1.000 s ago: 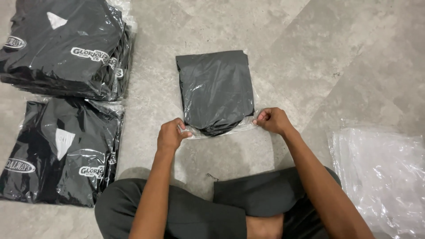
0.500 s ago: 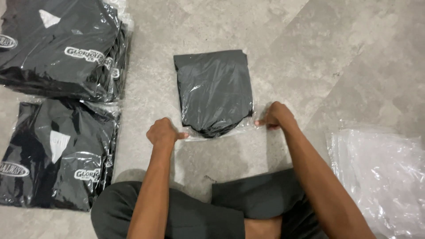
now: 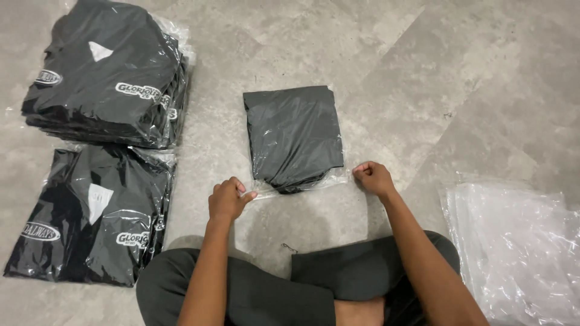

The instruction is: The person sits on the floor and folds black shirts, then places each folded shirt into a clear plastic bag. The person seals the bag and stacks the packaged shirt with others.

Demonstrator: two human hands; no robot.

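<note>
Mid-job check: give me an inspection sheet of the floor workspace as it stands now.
Surface: grey tiled floor, person seated cross-legged.
Job's things: folded dark garment in a clear bag, open end toward the person.
Clutter: two piles of bagged dark garments, far and near; stack of empty clear bags.
Grippers: left hand and right hand pinch the bag's open edge at its corners.
Cables: nothing seen.
Surroundings: small dark speck on floor.

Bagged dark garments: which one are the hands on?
The lone middle one, both hands pinching its open end; the left stacks lie untouched.
</note>
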